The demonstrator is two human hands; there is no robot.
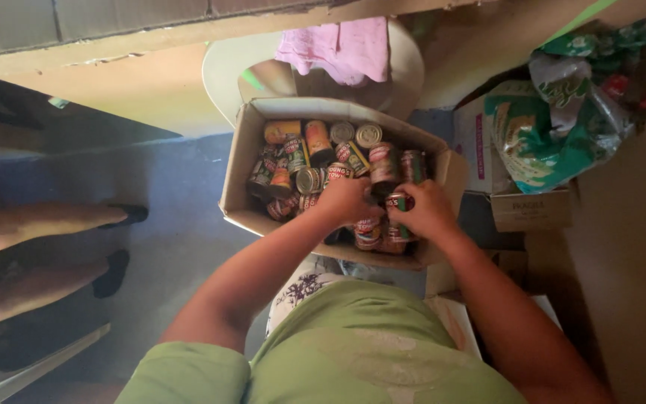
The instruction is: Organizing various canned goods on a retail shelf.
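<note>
The floor (pixel 181 194) is grey and worn. Resting on it: an open cardboard box (pixel 239 187) of tins at centre, a second carton (pixel 530 209) with green bags beside it to the right, and a pale plastic chair (pixel 222 71) behind the box.

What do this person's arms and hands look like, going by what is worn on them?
Both arms are bare from the upper arm down. Short light-green sleeves of a light-green top cover only the shoulders. The left hand and right hand are bare: no gloves, and no watch or bracelet shows at either wrist. Rings are too small to tell.
</note>
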